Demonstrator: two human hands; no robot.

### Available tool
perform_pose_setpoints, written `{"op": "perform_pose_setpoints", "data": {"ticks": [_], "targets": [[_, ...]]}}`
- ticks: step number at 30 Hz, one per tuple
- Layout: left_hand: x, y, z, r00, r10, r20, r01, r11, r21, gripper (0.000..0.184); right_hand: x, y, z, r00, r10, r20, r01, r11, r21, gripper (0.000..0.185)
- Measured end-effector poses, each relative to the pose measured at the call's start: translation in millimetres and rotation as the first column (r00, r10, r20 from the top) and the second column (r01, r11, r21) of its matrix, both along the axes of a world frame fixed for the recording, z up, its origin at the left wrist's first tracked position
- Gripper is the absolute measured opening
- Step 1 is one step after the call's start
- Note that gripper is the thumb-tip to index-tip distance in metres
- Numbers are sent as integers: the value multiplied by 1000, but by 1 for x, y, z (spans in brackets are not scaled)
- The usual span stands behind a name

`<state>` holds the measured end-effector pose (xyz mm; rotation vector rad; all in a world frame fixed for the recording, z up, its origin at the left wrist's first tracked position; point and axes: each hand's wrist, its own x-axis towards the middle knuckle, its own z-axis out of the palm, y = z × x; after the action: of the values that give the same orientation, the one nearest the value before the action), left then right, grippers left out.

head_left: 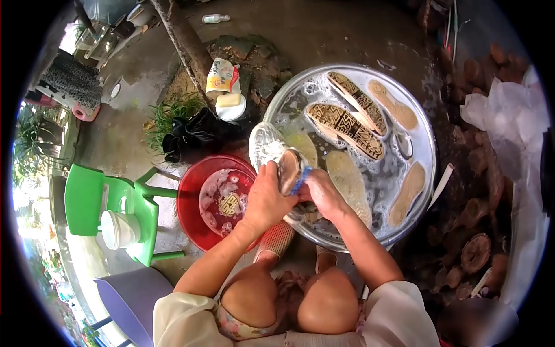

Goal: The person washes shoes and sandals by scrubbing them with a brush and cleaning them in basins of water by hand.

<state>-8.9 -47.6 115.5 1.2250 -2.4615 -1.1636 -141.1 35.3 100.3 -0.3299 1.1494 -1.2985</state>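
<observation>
My left hand (269, 196) is closed on a wet white shoe (265, 141), its toe pointing away from me over the rim of a large metal basin (430, 136). In my right hand (322, 194) is a scrubbing brush (302, 180) with blue bristles, pressed against the shoe's opening; my fingers cover most of its body. Soapy water fills the basin. Inside lie a patterned shoe (347, 130), another patterned shoe (361, 104), and pale shoes floating sole up, including one (407, 194) at the right and one (393, 104) at the back.
Left of the metal basin stands a red basin (188, 211) with sudsy water. A green chair (87, 199) holds a white bucket (120, 228). Black shoes (193, 136), a yellow soap bar (228, 100) on a white tub (231, 111), and a printed packet (222, 75) sit behind. Stacked logs (477, 251) line the right.
</observation>
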Motion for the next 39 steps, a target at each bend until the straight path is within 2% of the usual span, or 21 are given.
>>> {"op": "perform_pose_setpoints", "data": {"ticks": [2, 5, 6, 8, 9, 12, 13, 14, 16, 17, 18, 20, 22, 23, 24, 26, 29, 36, 37, 38, 39], "targets": [[-7, -6, -5, 991, 125, -36, -122, 990, 67, 60, -3, -3, -16, 996, 16, -86, -20, 998, -51, 37], [-7, -23, -45, 939, 310, -150, -258, 921, 292, 52, -21, -1, -27, 970, 32, -242, -68, 988, -140, 51], [-1, -27, -76, 878, 425, -219, -277, 826, 491, 48, -32, 1, -16, 953, 16, -302, -55, 991, -122, 48], [6, -20, -87, 862, 470, -189, -335, 809, 483, 48, -46, 8, -23, 827, -201, -526, 123, 976, -180, 40], [8, -19, -88, 858, 475, -195, -306, 778, 548, 50, -55, 11, -28, 682, -155, -714, 71, 987, -147, 40], [10, -16, -76, 864, 456, -212, -208, 708, 675, 53, -49, 10, -51, 493, 78, -866, -162, 987, -3, 46], [8, -14, -67, 876, 425, -227, -170, 713, 680, 53, -40, 8, -68, 444, -21, -896, -163, 981, -104, 50], [6, -14, -59, 886, 393, -244, -130, 718, 683, 53, -33, -2, -68, 329, -70, -942, -96, 990, -107, 43], [11, -20, -57, 889, 406, -213, -136, 678, 723, 51, -38, -12, -59, 702, 0, -712, 49, 998, 48, 34], [16, -24, -61, 868, 436, -237, -123, 651, 749, 50, -40, -15, -63, 733, -113, -670, 102, 993, -56, 29], [21, -27, -63, 846, 468, -257, -108, 622, 776, 49, -39, -15, -65, 748, -140, -649, 113, 990, -84, 28], [27, -33, -63, 913, 320, -251, -140, 826, 546, 41, -37, -15, -66, 770, -189, -609, 132, 982, -136, 26], [27, -30, -70, 937, 227, -264, -161, 955, 249, 40, -30, -12, -65, 787, -172, -593, 120, 985, -126, 27], [23, -26, -58, 972, 208, -110, -201, 977, 76, 45, -24, -12, -62, 774, -171, -609, 110, 985, -137, 28], [18, -22, -54, 977, 211, -40, -210, 977, 43, 48, -20, -11, -60, 761, -171, -626, 101, 984, -147, 29], [14, -20, -52, 986, 155, -66, -157, 987, -38, 47, -18, -13, -60, 743, -184, -643, 94, 981, -172, 29], [-2, -16, -36, 987, 131, 98, -113, 978, -176, 46, -10, -17, -54, 745, -179, -643, 119, 984, -136, 27], [3, -24, -59, 963, 256, 81, -260, 964, 51, 49, -16, -9, -61, 740, -152, -655, 92, 988, -126, 29], [9, -26, -69, 956, 290, -50, -284, 954, 98, 46, -18, -9, -61, 754, -184, -631, 115, 982, -149, 30], [21, -35, -94, 907, 363, -213, -275, 894, 355, 44, -19, -9, -60, 765, -215, -607, 138, 975, -172, 32], [26, -40, -90, 887, 395, -241, -257, 854, 452, 42, -24, -10, -59, 744, -207, -635, 160, 978, -132, 34]]}}
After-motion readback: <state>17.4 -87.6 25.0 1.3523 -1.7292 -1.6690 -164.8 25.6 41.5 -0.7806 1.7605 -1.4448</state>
